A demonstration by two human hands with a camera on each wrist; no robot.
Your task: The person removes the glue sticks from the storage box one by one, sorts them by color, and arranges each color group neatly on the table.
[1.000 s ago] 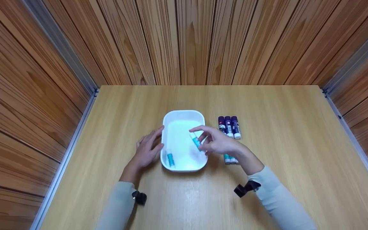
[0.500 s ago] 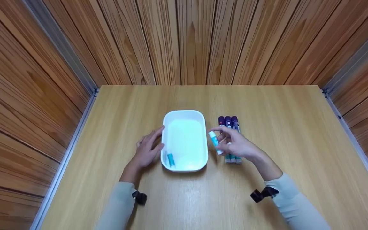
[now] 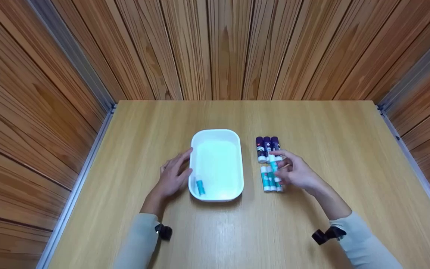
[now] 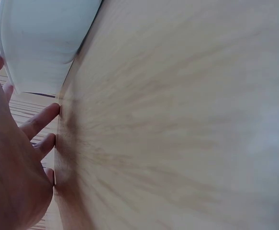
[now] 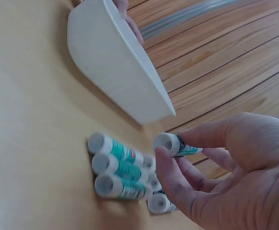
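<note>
The right hand (image 3: 299, 175) pinches a teal glue stick (image 3: 273, 163) between thumb and fingers, so this grip is grasping the stick. The right wrist view shows it well: the stick (image 5: 173, 144) sits up off the bench (image 3: 215, 231), white end out. Just under the grip lie three more teal sticks (image 3: 270, 179) side by side, touching each other. Just past the grip, on the far side, lie three purple sticks (image 3: 267, 148) in a row too.

The left hand (image 3: 172, 176) lies flat and relaxed on the bench, grasping nothing. Its fingers rest against the side of the white tray (image 3: 196, 139). One teal stick in the tray (image 3: 200, 186) lies near that hand, well apart from the right grip.

The step in hand looks like putting the held stick down with its teal friends. The next move likely calls for bringing it low beside the row, lining it up the same way, and letting go softly so the others do not roll. After that, one teal stick is left in the tray.
</note>
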